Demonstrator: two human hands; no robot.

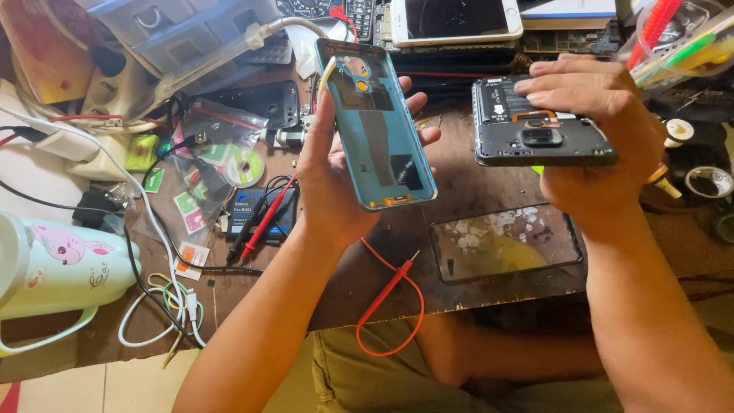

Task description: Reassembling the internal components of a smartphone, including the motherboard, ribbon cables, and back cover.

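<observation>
My left hand [336,172] holds a light blue phone back cover [375,126] upright over the bench, its inner side facing me, fingers wrapped behind it. My right hand [604,145] grips an opened dark phone body [535,126] from the right side, its battery and camera module exposed. The two parts are held apart, side by side, above the dark wooden bench [459,191]. A detached glass screen panel [505,241] lies flat on the bench below my right hand.
A red probe lead [390,294] hangs over the front edge. Black and red probes [264,218], small plastic bags [206,164], white cables [153,222] and a pale green jug [53,264] crowd the left. A white phone [455,19] and tool cup [677,38] sit behind.
</observation>
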